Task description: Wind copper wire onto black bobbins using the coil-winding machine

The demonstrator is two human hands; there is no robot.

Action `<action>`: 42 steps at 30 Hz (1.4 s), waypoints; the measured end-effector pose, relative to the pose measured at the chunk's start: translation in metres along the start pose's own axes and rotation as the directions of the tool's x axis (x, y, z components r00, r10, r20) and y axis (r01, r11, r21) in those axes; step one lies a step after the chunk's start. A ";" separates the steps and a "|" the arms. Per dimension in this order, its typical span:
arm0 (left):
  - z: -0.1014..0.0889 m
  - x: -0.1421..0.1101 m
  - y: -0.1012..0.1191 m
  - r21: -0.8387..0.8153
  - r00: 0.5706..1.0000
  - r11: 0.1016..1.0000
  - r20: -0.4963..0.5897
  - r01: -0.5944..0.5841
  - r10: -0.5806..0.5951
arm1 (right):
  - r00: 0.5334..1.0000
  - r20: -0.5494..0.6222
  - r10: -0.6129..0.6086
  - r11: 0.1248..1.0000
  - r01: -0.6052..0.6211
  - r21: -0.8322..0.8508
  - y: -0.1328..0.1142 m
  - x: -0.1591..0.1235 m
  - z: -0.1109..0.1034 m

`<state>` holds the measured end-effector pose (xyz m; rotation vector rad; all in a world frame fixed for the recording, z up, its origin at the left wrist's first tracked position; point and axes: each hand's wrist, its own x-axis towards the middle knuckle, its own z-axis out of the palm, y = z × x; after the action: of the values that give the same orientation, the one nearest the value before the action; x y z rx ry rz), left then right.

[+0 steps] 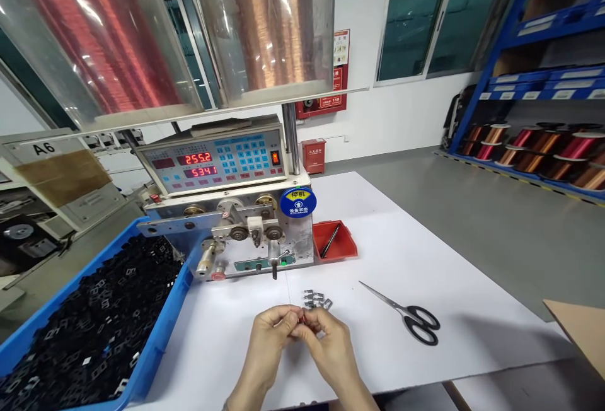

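The left hand (267, 335) and the right hand (333, 338) meet, fingertips pinching a small piece (303, 319) between them. White tabletop (368, 354) surrounds them: grey parts (318, 297) just beyond at one o'clock, scissors (420, 324) at three, blue tray (163, 323) at nine, machine (246, 209) at eleven. Farther lie grey floor (401, 165), white wall (362, 108) and, at two, blue shelving (513, 36). The piece looks coppery, mostly hidden by fingers.
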<state>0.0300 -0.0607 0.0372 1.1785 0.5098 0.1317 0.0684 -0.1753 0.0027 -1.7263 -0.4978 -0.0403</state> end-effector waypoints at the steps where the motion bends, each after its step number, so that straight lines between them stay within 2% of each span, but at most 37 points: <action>1: 0.000 -0.001 0.001 0.000 1.000 1.000 0.006 -0.005 0.005 | 1.000 -0.010 -0.019 0.999 0.019 -0.027 0.001 0.000 0.000; 7: -0.002 0.000 0.006 0.032 0.999 0.999 0.050 0.019 -0.021 | 0.991 -0.026 -0.133 0.980 0.127 -0.154 0.004 0.003 0.000; 10: -0.005 0.001 0.006 0.052 0.998 0.999 0.067 -0.004 0.000 | 0.983 0.000 -0.184 0.971 0.182 -0.156 0.001 0.006 -0.005; 17: -0.007 0.003 0.014 0.175 0.988 0.981 0.143 -0.082 0.057 | 0.985 0.135 -0.103 0.994 0.096 0.057 -0.021 0.028 -0.007; 21: -0.006 0.002 0.020 0.244 0.988 0.968 0.155 -0.061 0.023 | 0.988 0.077 -0.134 0.985 0.125 0.119 -0.041 0.047 0.002; 23: -0.007 0.003 0.021 0.255 0.988 0.967 0.151 -0.027 -0.012 | 0.990 0.060 -0.129 0.983 0.119 0.142 -0.045 0.052 -0.002; 25: -0.010 0.004 0.021 0.265 0.988 0.964 0.146 0.004 -0.044 | 0.992 0.091 -0.085 0.993 0.078 0.086 -0.037 0.052 -0.017; 26: -0.011 0.004 0.022 0.272 0.989 0.962 0.140 0.014 -0.053 | 0.993 0.099 -0.057 0.998 0.057 0.004 -0.029 0.051 -0.029; 28: -0.014 0.005 0.023 0.284 0.988 0.958 0.135 0.034 -0.076 | 0.998 0.056 -0.026 0.959 0.041 -0.281 -0.002 0.045 -0.062; 29: -0.015 0.005 0.024 0.287 0.987 0.957 0.137 0.043 -0.085 | 0.999 0.004 -0.053 0.882 0.048 -0.469 0.014 0.041 -0.081; 31: -0.017 0.005 0.026 0.287 0.984 0.956 0.145 0.057 -0.102 | 0.994 -0.078 -0.072 0.613 -0.018 -0.790 0.047 0.033 -0.120; 32: -0.018 0.005 0.027 0.285 0.982 0.956 0.151 0.064 -0.111 | 0.994 -0.100 -0.047 0.482 -0.065 -0.874 0.061 0.028 -0.137; 33: -0.018 0.004 0.028 0.283 0.981 0.957 0.157 0.068 -0.117 | 0.997 -0.079 -0.007 0.396 -0.070 -0.916 0.073 0.024 -0.152; 34: -0.018 0.004 0.029 0.282 0.980 0.957 0.161 0.070 -0.119 | 0.999 -0.035 0.010 0.358 -0.037 -0.933 0.083 0.021 -0.165; 37: -0.018 0.003 0.031 0.288 0.978 0.955 0.165 0.075 -0.127 | 0.993 0.120 -0.006 0.362 0.114 -0.925 0.099 0.010 -0.186; 40: -0.018 0.001 0.033 0.306 0.979 0.948 0.148 0.089 -0.140 | 0.996 0.073 -0.061 0.305 0.088 -0.948 0.108 0.002 -0.195; 42: -0.020 0.000 0.034 0.318 0.978 0.943 0.149 0.092 -0.146 | 0.998 0.025 -0.058 0.323 0.043 -0.945 0.112 -0.002 -0.199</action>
<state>0.0266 -0.0306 0.0628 1.4476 0.4585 -0.1599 0.1536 -0.3784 -0.0573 -2.9061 -0.5569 -0.4951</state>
